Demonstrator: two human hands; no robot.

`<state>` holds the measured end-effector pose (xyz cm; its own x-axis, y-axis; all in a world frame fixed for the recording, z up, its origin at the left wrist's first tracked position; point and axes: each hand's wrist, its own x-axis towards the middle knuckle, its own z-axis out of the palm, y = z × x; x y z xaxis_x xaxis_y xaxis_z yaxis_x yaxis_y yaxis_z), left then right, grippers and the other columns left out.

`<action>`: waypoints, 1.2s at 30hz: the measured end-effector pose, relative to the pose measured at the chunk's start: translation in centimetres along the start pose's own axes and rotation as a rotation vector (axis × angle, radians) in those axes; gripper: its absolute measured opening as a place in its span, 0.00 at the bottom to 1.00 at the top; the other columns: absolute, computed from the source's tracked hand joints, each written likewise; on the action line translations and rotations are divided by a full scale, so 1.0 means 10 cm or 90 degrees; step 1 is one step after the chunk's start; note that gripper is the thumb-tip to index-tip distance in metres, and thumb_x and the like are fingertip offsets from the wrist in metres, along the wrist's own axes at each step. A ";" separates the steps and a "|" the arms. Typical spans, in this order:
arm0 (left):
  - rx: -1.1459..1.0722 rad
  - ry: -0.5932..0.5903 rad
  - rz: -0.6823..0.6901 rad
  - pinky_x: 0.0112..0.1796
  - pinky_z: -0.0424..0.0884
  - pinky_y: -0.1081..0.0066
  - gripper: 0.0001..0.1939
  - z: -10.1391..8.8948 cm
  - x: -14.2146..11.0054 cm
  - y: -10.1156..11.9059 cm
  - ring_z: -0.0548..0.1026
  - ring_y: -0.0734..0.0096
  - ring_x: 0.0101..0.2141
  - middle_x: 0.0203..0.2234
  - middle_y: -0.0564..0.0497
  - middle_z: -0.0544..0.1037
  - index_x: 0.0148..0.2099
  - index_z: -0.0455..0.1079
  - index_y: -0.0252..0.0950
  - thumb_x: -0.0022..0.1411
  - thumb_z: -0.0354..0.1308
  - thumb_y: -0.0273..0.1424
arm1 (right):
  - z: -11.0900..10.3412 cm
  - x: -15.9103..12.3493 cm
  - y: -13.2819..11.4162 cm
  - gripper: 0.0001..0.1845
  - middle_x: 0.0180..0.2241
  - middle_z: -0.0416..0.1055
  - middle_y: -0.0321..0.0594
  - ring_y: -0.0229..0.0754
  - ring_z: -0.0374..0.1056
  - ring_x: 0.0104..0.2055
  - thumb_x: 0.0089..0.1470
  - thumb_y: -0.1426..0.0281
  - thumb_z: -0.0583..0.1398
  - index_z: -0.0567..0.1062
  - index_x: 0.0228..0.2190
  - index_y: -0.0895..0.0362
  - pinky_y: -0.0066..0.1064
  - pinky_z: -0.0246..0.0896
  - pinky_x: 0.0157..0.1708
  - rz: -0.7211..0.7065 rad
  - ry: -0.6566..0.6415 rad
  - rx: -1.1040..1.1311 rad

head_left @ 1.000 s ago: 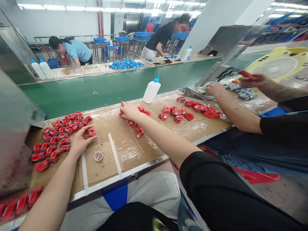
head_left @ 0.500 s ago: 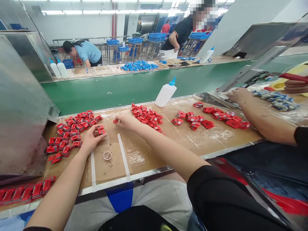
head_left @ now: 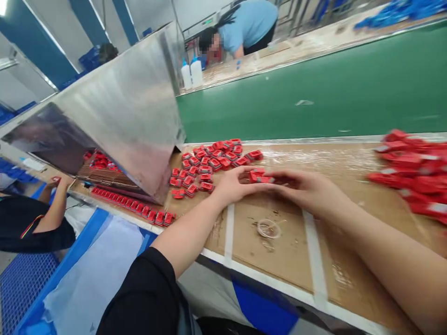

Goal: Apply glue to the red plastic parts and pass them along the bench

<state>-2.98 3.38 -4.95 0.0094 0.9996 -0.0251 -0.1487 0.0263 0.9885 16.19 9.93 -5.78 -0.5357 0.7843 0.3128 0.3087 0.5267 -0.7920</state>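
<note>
Small red plastic parts point(head_left: 259, 176) sit between my two hands, just above the cardboard-covered bench. My left hand point(head_left: 235, 185) is closed, with thumb and fingers around them from the left. My right hand point(head_left: 309, 190) pinches at their right side, its fingertips meeting those of the left. Whether this is one part or two pressed together I cannot tell. Just beyond my left hand lies a cluster of red parts with grey edges point(head_left: 206, 163). A small clear round cup point(head_left: 268, 229) stands on the taped cardboard sheet point(head_left: 279, 265) below my hands.
A loose heap of red parts point(head_left: 415, 172) lies at the right. A row of red parts point(head_left: 132, 204) runs along the bench's left front edge, beside a sheet-metal hood point(head_left: 129, 107). A green belt point(head_left: 314, 102) passes behind. Other people work at the left and at the far bench.
The view has swung left. My right hand has come from beside the red heap to my left hand, and both now meet at the red parts.
</note>
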 end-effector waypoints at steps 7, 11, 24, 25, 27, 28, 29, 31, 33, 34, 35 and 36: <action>-0.131 0.022 0.001 0.58 0.67 0.44 0.36 0.07 -0.06 0.08 0.79 0.51 0.50 0.45 0.39 0.81 0.48 0.74 0.32 0.34 0.81 0.32 | 0.05 -0.17 -0.33 0.25 0.46 0.79 0.53 0.50 0.77 0.43 0.55 0.44 0.63 0.82 0.44 0.47 0.43 0.71 0.44 0.067 0.153 0.060; -0.099 0.023 0.006 0.58 0.68 0.46 0.33 0.21 -0.18 0.25 0.80 0.53 0.49 0.45 0.39 0.82 0.47 0.73 0.31 0.38 0.80 0.33 | 0.09 -0.16 -0.39 0.27 0.44 0.76 0.50 0.50 0.74 0.46 0.63 0.49 0.56 0.80 0.50 0.55 0.45 0.71 0.47 -0.009 0.165 0.004; 0.148 -0.034 0.029 0.53 0.77 0.55 0.31 0.13 -0.13 0.23 0.82 0.54 0.48 0.47 0.44 0.84 0.57 0.70 0.37 0.52 0.74 0.37 | -0.19 -0.12 -0.25 0.17 0.47 0.74 0.45 0.44 0.72 0.49 0.68 0.64 0.57 0.75 0.56 0.51 0.39 0.72 0.50 -0.204 0.090 -0.039; 0.164 -0.034 0.027 0.53 0.77 0.55 0.31 0.13 -0.14 0.24 0.82 0.54 0.47 0.46 0.44 0.84 0.57 0.71 0.37 0.53 0.74 0.37 | -0.21 -0.13 -0.27 0.17 0.47 0.74 0.45 0.44 0.71 0.50 0.69 0.66 0.56 0.75 0.56 0.51 0.40 0.71 0.52 -0.239 0.065 -0.055; 0.185 -0.031 0.024 0.52 0.77 0.55 0.30 0.12 -0.15 0.24 0.83 0.53 0.47 0.46 0.44 0.84 0.57 0.72 0.37 0.53 0.73 0.36 | -0.22 -0.14 -0.29 0.17 0.47 0.73 0.46 0.44 0.70 0.50 0.70 0.67 0.55 0.75 0.56 0.51 0.41 0.71 0.51 -0.287 0.028 -0.075; 0.193 -0.031 0.025 0.52 0.77 0.55 0.30 0.12 -0.15 0.23 0.83 0.53 0.47 0.46 0.44 0.84 0.57 0.72 0.36 0.53 0.73 0.35 | -0.22 -0.14 -0.29 0.16 0.46 0.72 0.46 0.43 0.70 0.48 0.70 0.68 0.55 0.75 0.55 0.52 0.40 0.72 0.50 -0.298 0.020 -0.080; 0.201 -0.031 0.029 0.53 0.78 0.55 0.31 0.12 -0.15 0.23 0.83 0.53 0.47 0.46 0.44 0.84 0.58 0.73 0.37 0.53 0.73 0.35 | -0.21 -0.14 -0.29 0.16 0.44 0.71 0.46 0.43 0.70 0.46 0.70 0.68 0.55 0.76 0.55 0.53 0.39 0.72 0.48 -0.304 0.019 -0.085; 0.214 -0.035 0.034 0.54 0.77 0.54 0.32 0.13 -0.16 0.22 0.83 0.53 0.47 0.47 0.45 0.84 0.59 0.73 0.37 0.52 0.73 0.34 | -0.20 -0.13 -0.26 0.16 0.41 0.69 0.45 0.41 0.68 0.43 0.70 0.67 0.55 0.77 0.53 0.54 0.37 0.71 0.45 -0.311 0.012 -0.097; 0.221 -0.039 0.025 0.55 0.77 0.53 0.33 0.13 -0.16 0.21 0.82 0.52 0.48 0.49 0.44 0.83 0.60 0.74 0.36 0.51 0.74 0.33 | -0.19 -0.13 -0.22 0.16 0.39 0.67 0.43 0.40 0.66 0.41 0.70 0.66 0.55 0.77 0.53 0.54 0.36 0.71 0.42 -0.319 -0.011 -0.119; 0.216 -0.041 0.014 0.55 0.76 0.52 0.35 0.13 -0.17 0.22 0.82 0.52 0.48 0.49 0.44 0.83 0.60 0.73 0.36 0.50 0.74 0.33 | -0.19 -0.13 -0.21 0.16 0.39 0.67 0.43 0.40 0.66 0.40 0.70 0.66 0.54 0.77 0.54 0.54 0.35 0.70 0.41 -0.325 -0.023 -0.132; 0.200 -0.041 -0.001 0.55 0.76 0.51 0.37 0.14 -0.18 0.22 0.82 0.51 0.49 0.50 0.43 0.83 0.62 0.72 0.35 0.49 0.75 0.33 | -0.19 -0.12 -0.19 0.16 0.39 0.67 0.43 0.40 0.66 0.40 0.70 0.66 0.54 0.76 0.54 0.54 0.35 0.70 0.41 -0.335 -0.030 -0.144; 0.174 -0.043 -0.020 0.56 0.76 0.51 0.40 0.15 -0.18 0.23 0.81 0.50 0.50 0.51 0.42 0.82 0.63 0.71 0.35 0.48 0.76 0.33 | -0.20 -0.12 -0.19 0.16 0.39 0.68 0.43 0.40 0.65 0.40 0.70 0.66 0.54 0.76 0.54 0.54 0.34 0.70 0.40 -0.347 -0.029 -0.155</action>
<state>-1.90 1.61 -2.39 0.0765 0.9955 -0.0561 0.1243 0.0463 0.9912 17.83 8.66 -3.64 -0.6985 0.3680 0.6137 0.1484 0.9135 -0.3789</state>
